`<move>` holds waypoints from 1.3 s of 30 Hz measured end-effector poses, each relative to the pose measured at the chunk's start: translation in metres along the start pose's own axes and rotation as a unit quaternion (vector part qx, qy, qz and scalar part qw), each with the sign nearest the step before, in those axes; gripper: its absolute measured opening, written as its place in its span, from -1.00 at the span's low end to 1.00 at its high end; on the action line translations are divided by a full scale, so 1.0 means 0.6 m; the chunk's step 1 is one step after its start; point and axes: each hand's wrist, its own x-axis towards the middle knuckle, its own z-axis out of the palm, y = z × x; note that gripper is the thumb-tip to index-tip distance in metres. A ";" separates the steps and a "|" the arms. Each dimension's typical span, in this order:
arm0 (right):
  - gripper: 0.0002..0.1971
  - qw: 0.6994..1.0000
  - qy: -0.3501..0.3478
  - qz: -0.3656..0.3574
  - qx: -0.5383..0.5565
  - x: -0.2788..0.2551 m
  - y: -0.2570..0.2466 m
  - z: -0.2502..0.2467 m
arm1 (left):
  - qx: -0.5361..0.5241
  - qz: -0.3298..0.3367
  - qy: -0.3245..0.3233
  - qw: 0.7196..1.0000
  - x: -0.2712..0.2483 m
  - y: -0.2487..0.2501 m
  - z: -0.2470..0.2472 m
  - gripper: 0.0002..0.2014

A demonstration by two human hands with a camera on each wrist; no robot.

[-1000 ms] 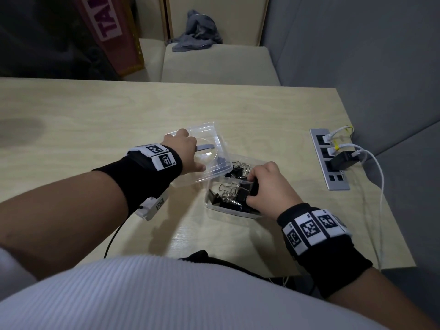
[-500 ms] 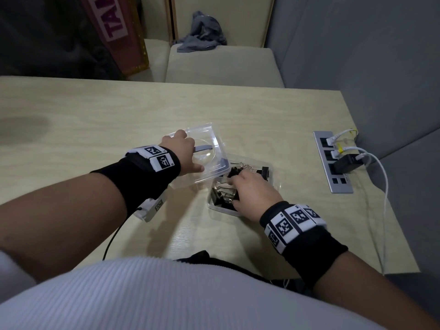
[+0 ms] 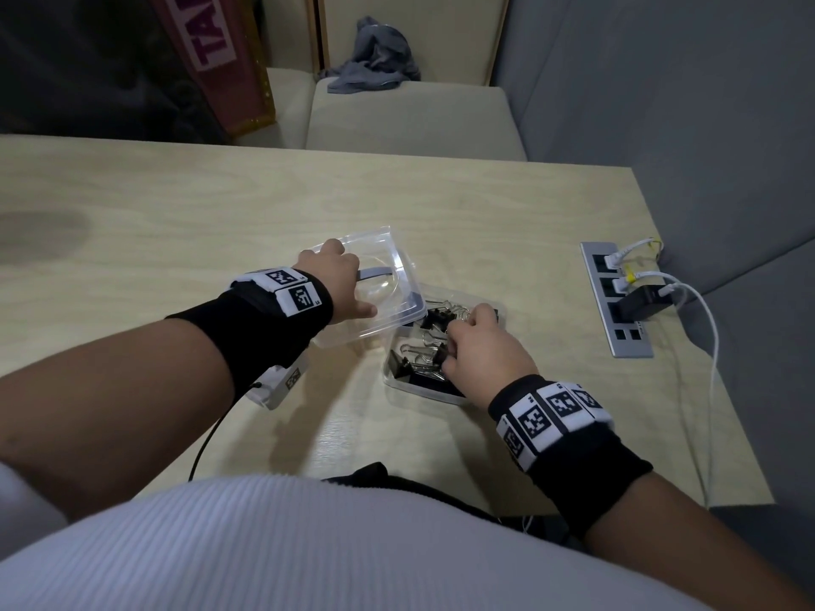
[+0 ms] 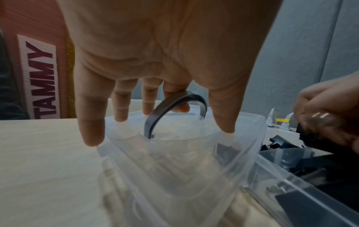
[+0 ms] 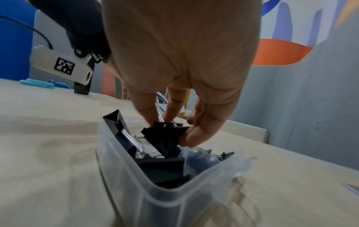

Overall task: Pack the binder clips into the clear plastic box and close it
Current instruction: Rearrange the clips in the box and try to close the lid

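Filling the clear box (image 3: 399,381), black binder clips (image 3: 414,368) lie heaped with their wire handles tangled; the box sits on the table (image 3: 176,222) toward its near right corner. The right hand (image 3: 480,350) reaches into the box, thumb and fingers (image 5: 202,130) curled round one black clip (image 5: 165,138) on top of the heap. Just left, overlapping the box's rim, the lid (image 3: 383,297) is tilted, gripped by the left hand (image 3: 337,280) with one finger hooked under its grey handle (image 4: 174,107). A power strip (image 3: 617,302) lies along the table's right edge.
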 end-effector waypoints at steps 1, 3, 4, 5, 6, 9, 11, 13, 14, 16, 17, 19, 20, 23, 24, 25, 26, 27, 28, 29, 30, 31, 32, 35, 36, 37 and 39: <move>-0.93 1.000 0.016 -0.005 0.024 -0.001 -0.001 -0.003 | -0.001 -0.001 0.000 1.000 0.000 -0.001 0.000 -0.43; -0.98 0.998 0.031 -0.023 0.049 0.000 -0.003 -0.009 | -0.002 -0.002 0.000 1.000 0.000 -0.003 0.001 -0.44; -0.98 0.998 0.021 -0.033 0.041 0.002 -0.003 -0.012 | -0.003 -0.003 0.001 1.000 0.000 -0.003 0.001 -0.44; -0.90 0.999 0.004 -0.041 0.020 0.004 -0.004 -0.012 | -0.005 -0.002 0.001 1.000 0.000 -0.003 0.002 -0.45; -0.82 0.999 -0.013 -0.046 -0.006 0.005 -0.004 -0.011 | -0.006 -0.002 0.001 1.000 -0.001 -0.003 0.002 -0.45; -0.61 0.998 -0.005 -0.047 -0.039 0.007 -0.009 -0.003 | -0.005 0.000 0.000 1.000 -0.002 -0.003 0.002 -0.45; -0.55 0.998 0.021 -0.054 -0.031 0.009 -0.011 0.003 | -0.003 0.000 0.001 1.000 -0.003 -0.004 0.003 -0.44; -0.56 0.997 0.027 -0.064 -0.027 0.014 -0.011 0.008 | 0.000 -0.002 0.000 1.000 -0.004 -0.004 0.005 -0.44; -0.58 0.997 0.020 -0.067 -0.030 0.017 -0.011 0.009 | 0.000 -0.003 0.000 1.000 -0.004 -0.005 0.005 -0.43; -0.63 0.997 0.002 -0.066 -0.039 0.024 -0.011 0.012 | -0.002 -0.006 0.001 1.000 -0.004 -0.006 0.006 -0.43; -0.65 0.997 -0.003 -0.063 -0.043 0.027 -0.011 0.012 | -0.003 -0.008 0.001 1.000 -0.003 -0.007 0.007 -0.44; -0.69 0.997 0.005 -0.059 -0.050 0.029 -0.012 0.010 | -0.006 -0.012 0.003 1.000 -0.003 -0.009 0.008 -0.44; -0.70 0.997 0.028 -0.055 -0.045 0.029 -0.013 0.010 | -0.007 -0.014 0.004 1.000 -0.002 -0.010 0.008 -0.44; -0.74 0.993 0.116 -0.022 0.021 0.028 -0.022 0.002 | 0.005 -0.032 0.012 0.999 0.000 -0.016 0.007 -0.41; -0.74 0.993 0.106 -0.019 0.043 0.028 -0.027 0.001 | 0.010 -0.038 0.015 0.999 0.001 -0.019 0.007 -0.40; -0.73 0.996 0.068 -0.026 0.050 0.027 -0.032 0.002 | 0.014 -0.043 0.015 0.999 0.001 -0.021 0.006 -0.39; -0.70 0.998 0.021 -0.042 0.036 0.026 -0.037 0.006 | 0.016 -0.046 0.016 0.999 0.001 -0.023 0.006 -0.39; -0.67 0.998 -0.018 -0.059 0.010 0.024 -0.040 0.012 | 0.016 -0.048 0.016 0.999 0.002 -0.024 0.007 -0.39; -0.67 0.997 -0.041 -0.070 -0.017 0.022 -0.042 0.019 | 0.016 -0.048 0.016 0.999 0.003 -0.025 0.007 -0.40; -0.68 0.996 -0.048 -0.072 -0.030 0.020 -0.042 0.025 | 0.013 -0.049 0.015 0.999 0.003 -0.027 0.007 -0.40; -0.69 0.996 -0.046 -0.070 -0.030 0.019 -0.042 0.029 | 0.010 -0.050 0.014 0.999 0.003 -0.028 0.007 -0.41; -0.71 0.997 -0.042 -0.067 -0.024 0.018 -0.041 0.031 | 0.008 -0.050 0.012 0.999 0.004 -0.029 0.008 -0.41; -0.71 0.997 -0.042 -0.061 -0.015 0.018 -0.041 0.030 | 0.006 -0.050 0.010 0.999 0.004 -0.029 0.008 -0.42; -0.76 0.997 -0.037 -0.066 0.012 0.018 -0.038 0.021 | 0.002 -0.051 0.009 0.999 0.005 -0.030 0.010 -0.42; -0.80 0.997 -0.027 -0.073 0.016 0.017 -0.035 0.017 | 0.001 -0.051 0.010 0.999 0.006 -0.030 0.010 -0.42; -0.84 0.997 -0.014 -0.075 0.023 0.015 -0.032 0.014 | 0.000 -0.051 0.010 0.999 0.007 -0.031 0.011 -0.42; -0.84 0.996 0.016 -0.065 0.053 0.013 -0.025 0.006 | -0.001 -0.051 0.010 0.999 0.009 -0.031 0.012 -0.41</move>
